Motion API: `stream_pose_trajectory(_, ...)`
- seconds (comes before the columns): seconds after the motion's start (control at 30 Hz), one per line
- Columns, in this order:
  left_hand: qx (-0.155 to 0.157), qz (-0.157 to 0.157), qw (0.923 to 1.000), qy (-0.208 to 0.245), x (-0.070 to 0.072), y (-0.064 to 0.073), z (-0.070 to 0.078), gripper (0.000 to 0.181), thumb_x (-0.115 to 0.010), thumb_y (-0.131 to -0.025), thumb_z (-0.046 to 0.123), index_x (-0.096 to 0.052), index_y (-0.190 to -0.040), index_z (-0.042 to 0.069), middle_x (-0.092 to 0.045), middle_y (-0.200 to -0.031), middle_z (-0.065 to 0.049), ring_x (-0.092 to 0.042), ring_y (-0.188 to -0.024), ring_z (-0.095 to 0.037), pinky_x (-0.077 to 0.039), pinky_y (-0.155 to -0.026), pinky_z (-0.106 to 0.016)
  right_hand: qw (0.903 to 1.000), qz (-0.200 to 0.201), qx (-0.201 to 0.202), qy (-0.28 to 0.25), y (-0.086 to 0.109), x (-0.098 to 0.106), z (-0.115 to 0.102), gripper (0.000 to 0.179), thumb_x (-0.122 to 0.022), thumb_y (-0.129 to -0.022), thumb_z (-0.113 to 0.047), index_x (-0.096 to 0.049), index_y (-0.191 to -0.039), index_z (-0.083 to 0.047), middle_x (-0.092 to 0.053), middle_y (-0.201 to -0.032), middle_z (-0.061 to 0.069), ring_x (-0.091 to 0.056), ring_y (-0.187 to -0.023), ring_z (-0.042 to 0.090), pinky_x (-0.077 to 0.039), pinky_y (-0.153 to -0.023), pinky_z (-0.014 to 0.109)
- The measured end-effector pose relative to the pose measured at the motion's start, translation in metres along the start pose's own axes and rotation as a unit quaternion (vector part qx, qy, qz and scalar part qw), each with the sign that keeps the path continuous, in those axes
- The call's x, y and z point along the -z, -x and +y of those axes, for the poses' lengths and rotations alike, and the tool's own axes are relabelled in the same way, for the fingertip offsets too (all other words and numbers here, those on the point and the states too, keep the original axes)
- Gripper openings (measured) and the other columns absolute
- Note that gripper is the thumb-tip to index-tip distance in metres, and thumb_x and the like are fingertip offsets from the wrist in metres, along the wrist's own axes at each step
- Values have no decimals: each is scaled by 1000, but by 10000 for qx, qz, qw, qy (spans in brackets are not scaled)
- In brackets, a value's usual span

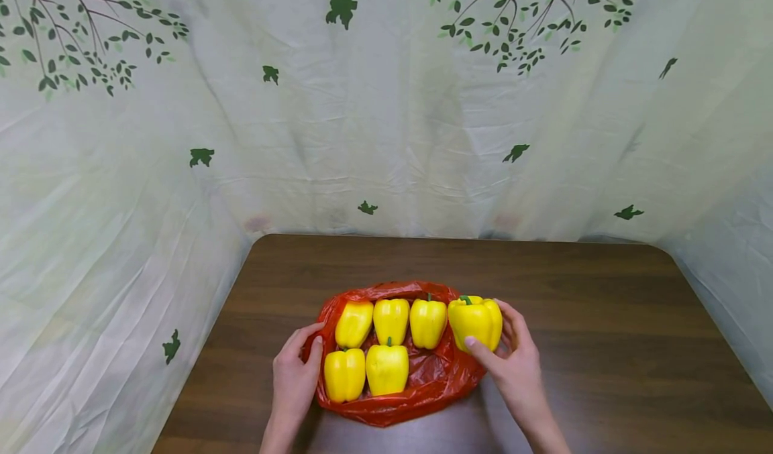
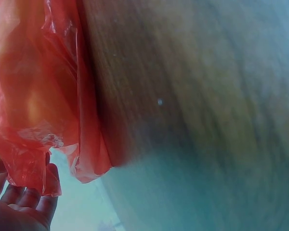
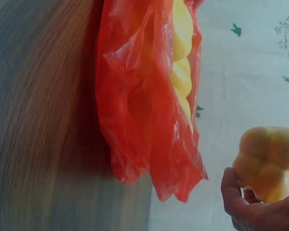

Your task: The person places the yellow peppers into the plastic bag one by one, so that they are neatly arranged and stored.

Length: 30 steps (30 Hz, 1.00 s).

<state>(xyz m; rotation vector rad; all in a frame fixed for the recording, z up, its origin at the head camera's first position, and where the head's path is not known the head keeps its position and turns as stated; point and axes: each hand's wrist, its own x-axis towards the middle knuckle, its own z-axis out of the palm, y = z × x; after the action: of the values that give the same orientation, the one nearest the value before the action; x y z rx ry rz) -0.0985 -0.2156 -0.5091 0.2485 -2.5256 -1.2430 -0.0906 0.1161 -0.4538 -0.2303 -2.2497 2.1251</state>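
Note:
A red plastic bag [image 1: 435, 373] lies opened out on the table with several yellow bell peppers inside. Three of them, such as the middle pepper [image 1: 391, 321], stand in a back row; two, including the front-left pepper [image 1: 345, 375], stand before them. At the bag's left side, my left hand [image 1: 294, 377] holds its edge; in the left wrist view the fingers [image 2: 47, 185] curl at the red film. My right hand [image 1: 518, 367] grips another yellow bell pepper [image 1: 475, 323] above the bag's right edge. The right wrist view shows this pepper [image 3: 265, 161] apart from the bag, its underside visible.
A brown wooden table [image 1: 604, 347] spreads around the bag on every side. Behind it and at both sides hangs a pale curtain [image 1: 386, 119] printed with green leaves and branches.

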Motion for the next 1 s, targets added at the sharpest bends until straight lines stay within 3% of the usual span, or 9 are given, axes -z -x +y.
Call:
stream_pose_trajectory(0.53, 17, -2, 10000, -2, 0, 0, 0, 26, -65, -94, 3, -68, -117, 13, -66, -110, -2, -63, -97, -19, -56, -86, -43, 9998, -134, 74, -155, -5, -26, 4, 78, -86, -76, -32, -42, -139, -20, -50, -136, 1, -53, -119, 21, -50, -95, 31)
stream_pose_trajectory(1.0, -12, -3, 10000, 12, 0, 0, -1, 25, -65, -94, 3, -68, -116, 13, -66, -111, -2, -63, -96, -19, -56, -86, -43, 9994, -279, 64, -191, 0, -44, 9, 81, -87, -75, -27, -41, -141, -18, -49, -137, 2, -52, -120, 21, -50, -95, 32)
